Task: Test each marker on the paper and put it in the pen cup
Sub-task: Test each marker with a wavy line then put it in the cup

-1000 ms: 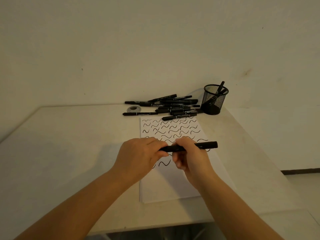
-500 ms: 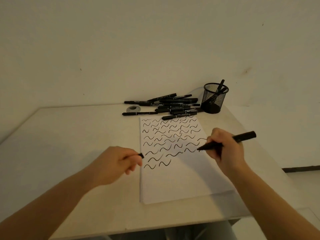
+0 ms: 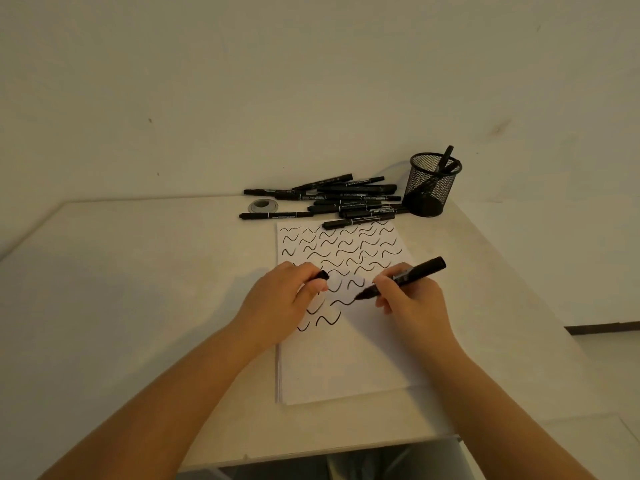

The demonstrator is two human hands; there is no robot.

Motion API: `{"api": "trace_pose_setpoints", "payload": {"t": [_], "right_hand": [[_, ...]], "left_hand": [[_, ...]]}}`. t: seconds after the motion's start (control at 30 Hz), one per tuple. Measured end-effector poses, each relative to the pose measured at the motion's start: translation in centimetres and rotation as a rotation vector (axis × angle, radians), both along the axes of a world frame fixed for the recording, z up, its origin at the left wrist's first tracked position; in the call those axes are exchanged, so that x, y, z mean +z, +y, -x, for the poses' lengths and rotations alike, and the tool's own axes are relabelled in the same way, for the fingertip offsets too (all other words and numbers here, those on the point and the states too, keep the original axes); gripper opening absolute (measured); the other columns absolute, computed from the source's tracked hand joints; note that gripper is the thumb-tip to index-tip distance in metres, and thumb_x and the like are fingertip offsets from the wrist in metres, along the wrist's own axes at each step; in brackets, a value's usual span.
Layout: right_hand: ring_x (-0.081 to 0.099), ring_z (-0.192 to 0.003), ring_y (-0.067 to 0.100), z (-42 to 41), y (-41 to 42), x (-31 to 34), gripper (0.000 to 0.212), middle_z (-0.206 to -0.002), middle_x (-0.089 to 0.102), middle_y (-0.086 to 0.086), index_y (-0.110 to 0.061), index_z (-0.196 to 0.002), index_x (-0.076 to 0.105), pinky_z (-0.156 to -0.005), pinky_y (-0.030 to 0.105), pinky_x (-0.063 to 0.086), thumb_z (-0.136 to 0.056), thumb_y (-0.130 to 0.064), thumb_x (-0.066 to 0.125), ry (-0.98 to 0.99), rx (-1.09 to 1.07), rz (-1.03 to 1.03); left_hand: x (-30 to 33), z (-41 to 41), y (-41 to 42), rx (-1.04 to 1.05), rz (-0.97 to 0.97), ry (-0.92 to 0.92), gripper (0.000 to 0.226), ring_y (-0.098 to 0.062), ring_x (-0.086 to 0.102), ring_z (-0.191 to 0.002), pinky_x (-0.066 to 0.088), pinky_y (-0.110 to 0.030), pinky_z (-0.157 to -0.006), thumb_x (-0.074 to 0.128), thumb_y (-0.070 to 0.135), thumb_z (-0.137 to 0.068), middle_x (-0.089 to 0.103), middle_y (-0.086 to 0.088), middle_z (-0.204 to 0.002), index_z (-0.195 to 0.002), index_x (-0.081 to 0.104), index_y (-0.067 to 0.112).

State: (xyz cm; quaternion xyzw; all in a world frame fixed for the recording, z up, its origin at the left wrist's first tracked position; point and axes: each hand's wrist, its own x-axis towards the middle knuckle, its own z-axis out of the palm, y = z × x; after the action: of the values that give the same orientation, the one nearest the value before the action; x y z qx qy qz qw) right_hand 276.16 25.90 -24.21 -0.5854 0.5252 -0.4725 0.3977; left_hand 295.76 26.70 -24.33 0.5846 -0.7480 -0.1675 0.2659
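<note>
- The right hand (image 3: 414, 301) grips a black marker (image 3: 403, 278) in a writing hold, fingers (image 3: 384, 284) closed round the lower barrel; the tip touches the paper (image 3: 349, 368) at the end of a wavy stroke, and the back end slants up to the right.
- The left hand (image 3: 280, 303) rests on the left part of the sheet, its fingers curled shut on the marker's black cap (image 3: 321, 275), which pokes out between thumb and forefinger.
- The white sheet lies on the pale desk (image 3: 121, 289); rows of black squiggles fill its far half, while the near half is blank.
- A pile of black markers (image 3: 341, 200) lies beyond the sheet's far edge, one of them overlapping that edge.
- The black mesh pen cup (image 3: 431, 185) stands just right of the pile, near the wall, with at least one marker upright inside and leaning on the rim.
- A small grey round object (image 3: 263, 205) sits left of the pile; what it is cannot be told.
</note>
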Motion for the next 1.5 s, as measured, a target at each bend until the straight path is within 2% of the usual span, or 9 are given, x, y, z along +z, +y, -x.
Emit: {"api": "trace_pose_setpoints", "payload": {"t": [0.4, 0.53, 0.63, 0.73, 0.8, 0.93, 1.03, 1.2, 1.5], "right_hand": [[0.057, -0.049, 0.005, 0.3, 0.5, -0.6, 0.016, -0.056, 0.066, -0.007, -0.026, -0.068, 0.057, -0.05, 0.017, 0.044, -0.081, -0.017, 0.06, 0.161, 0.132, 0.036], [0.054, -0.053, 0.017, 0.6, 0.4, -0.6, 0.013, -0.058, 0.063, 0.005, -0.023, -0.065, 0.054, -0.05, 0.027, 0.041, -0.077, -0.021, 0.058, 0.203, 0.033, 0.062], [0.05, -0.051, 0.015, 1.1, 0.3, -0.6, 0.015, -0.057, 0.06, 0.008, -0.021, -0.063, 0.052, -0.048, 0.026, 0.038, -0.076, -0.023, 0.058, 0.221, -0.1, 0.074], [0.057, -0.055, 0.014, 1.2, 0.3, -0.1, 0.014, -0.059, 0.063, -0.002, -0.026, -0.068, 0.055, -0.056, 0.029, 0.047, -0.081, -0.024, 0.061, 0.097, -0.18, 0.11], [0.058, -0.053, 0.008, 0.9, 0.4, 0.5, 0.013, -0.058, 0.064, -0.007, -0.027, -0.071, 0.058, -0.055, 0.022, 0.049, -0.082, -0.021, 0.063, 0.01, -0.149, 0.119], [0.054, -0.047, 0.0, 0.1, -0.1, 2.1, 0.009, -0.054, 0.062, -0.01, -0.021, -0.08, 0.061, -0.046, 0.012, 0.043, -0.082, -0.013, 0.064, -0.131, -0.064, 0.1], [0.05, -0.043, 0.003, -0.7, -1.2, 3.4, 0.009, -0.05, 0.059, -0.007, -0.018, -0.078, 0.061, -0.042, 0.014, 0.04, -0.084, -0.011, 0.061, -0.236, 0.02, 0.028], [0.045, -0.044, 0.011, -1.9, -2.4, 3.2, 0.018, -0.049, 0.055, -0.004, -0.014, -0.077, 0.059, -0.04, 0.019, 0.035, -0.092, -0.017, 0.049, -0.452, 0.112, -0.072], [0.045, -0.044, 0.012, -1.7, -1.9, 1.6, 0.034, -0.048, 0.056, 0.001, -0.025, -0.064, 0.066, -0.04, 0.019, 0.035, -0.092, -0.018, 0.048, -0.423, 0.17, -0.127]], "left_hand": [[-0.9, -0.1, 0.6, 0.011, -0.049, 0.112, 0.037, -0.016, 0.054, -0.092, 0.045, -0.041, -0.08, 0.034, 0.046, -0.087, 0.068, -0.003, -0.094, -0.096, 0.058, 0.02], [-0.9, -0.2, 0.5, 0.01, -0.06, 0.13, 0.032, -0.016, 0.055, -0.091, 0.045, -0.041, -0.08, 0.037, 0.044, -0.088, 0.068, -0.003, -0.093, -0.094, 0.058, 0.021], [-1.0, -0.2, 0.5, 0.021, -0.075, 0.129, 0.025, -0.014, 0.054, -0.091, 0.046, -0.039, -0.08, 0.038, 0.043, -0.089, 0.068, 0.0, -0.094, -0.093, 0.057, 0.027], [-1.0, -0.3, 0.5, 0.023, -0.083, 0.115, 0.026, -0.012, 0.054, -0.09, 0.046, -0.035, -0.079, 0.034, 0.048, -0.086, 0.068, 0.001, -0.096, -0.091, 0.054, 0.032], [-1.0, -0.4, 0.5, 0.022, -0.054, 0.114, 0.022, -0.012, 0.053, -0.087, 0.046, -0.034, -0.077, 0.038, 0.044, -0.089, 0.067, 0.0, -0.096, -0.093, 0.055, 0.031], [-1.0, -0.5, 0.6, 0.05, 0.0, 0.141, 0.019, -0.011, 0.056, -0.079, 0.048, -0.032, -0.07, 0.047, 0.041, -0.088, 0.066, 0.004, -0.089, -0.097, 0.06, 0.03], [-1.0, -0.5, 0.7, 0.054, 0.001, 0.158, 0.015, -0.003, 0.056, -0.072, 0.044, -0.02, -0.064, 0.052, 0.041, -0.086, 0.064, 0.01, -0.085, -0.096, 0.061, 0.033], [-0.9, -0.6, 0.7, 0.051, -0.012, 0.181, 0.011, 0.003, 0.053, -0.069, 0.04, -0.014, -0.061, 0.054, 0.041, -0.085, 0.064, 0.013, -0.084, -0.094, 0.06, 0.038], [-0.2, -0.2, 1.1, 0.014, -0.004, 0.17, 0.012, 0.005, 0.052, -0.071, 0.038, -0.01, -0.06, 0.053, 0.041, -0.087, 0.064, 0.01, -0.083, -0.093, 0.06, 0.034]]}}
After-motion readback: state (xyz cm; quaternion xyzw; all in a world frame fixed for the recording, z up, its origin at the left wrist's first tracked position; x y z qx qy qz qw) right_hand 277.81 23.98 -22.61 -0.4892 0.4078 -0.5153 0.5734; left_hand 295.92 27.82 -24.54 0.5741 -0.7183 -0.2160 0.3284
